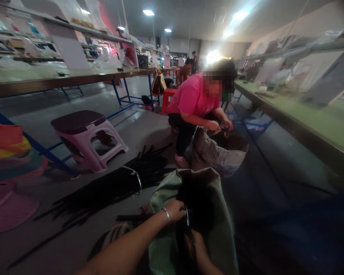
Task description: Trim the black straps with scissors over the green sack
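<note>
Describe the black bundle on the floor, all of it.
The bundle is made of many long, thin, matt black strips, their material unclear. A pale tie circles it, its own ends loose. The strips lie roughly parallel but end unevenly, fanning out at both ends. It lies flat and slanting on the grey floor, between the stool and the green sack; whether it touches the sack is unclear. Neither of your hands is on it.

Matt woven sack point(163, 248), glossy plastic stool point(96, 139), smooth floor point(143, 131)
</note>
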A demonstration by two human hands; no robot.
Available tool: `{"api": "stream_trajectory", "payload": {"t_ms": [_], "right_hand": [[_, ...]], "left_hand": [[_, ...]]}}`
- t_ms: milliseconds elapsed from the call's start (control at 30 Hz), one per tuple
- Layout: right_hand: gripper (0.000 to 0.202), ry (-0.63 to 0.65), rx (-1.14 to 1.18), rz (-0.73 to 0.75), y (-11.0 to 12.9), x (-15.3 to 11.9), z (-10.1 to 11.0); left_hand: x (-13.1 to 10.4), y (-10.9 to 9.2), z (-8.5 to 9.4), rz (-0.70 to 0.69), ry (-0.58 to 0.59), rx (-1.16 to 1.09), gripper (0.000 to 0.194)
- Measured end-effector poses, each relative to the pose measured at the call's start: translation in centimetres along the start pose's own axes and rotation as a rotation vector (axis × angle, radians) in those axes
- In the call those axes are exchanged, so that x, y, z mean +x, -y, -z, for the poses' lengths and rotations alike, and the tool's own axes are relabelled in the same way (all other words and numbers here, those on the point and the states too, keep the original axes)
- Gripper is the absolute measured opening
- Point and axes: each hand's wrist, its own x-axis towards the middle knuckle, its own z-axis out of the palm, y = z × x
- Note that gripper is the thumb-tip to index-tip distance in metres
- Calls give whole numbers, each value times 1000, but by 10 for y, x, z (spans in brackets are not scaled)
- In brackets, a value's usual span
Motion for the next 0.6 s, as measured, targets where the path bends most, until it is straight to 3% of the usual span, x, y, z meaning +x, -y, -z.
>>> {"api": "stream_trajectory", "payload": {"t_ms": [267,467,600], "right_hand": [[37,-36,29,-12,-2,2,1],[38,34,-32,36,-7,4,3],[43,-17,-36,2,-1,3,6]], "left_hand": [[-3,2,6,-6,15,7,29],[-4,-3,12,4,33,18,29],[-4,-1,12,23,34,6,28]]}}
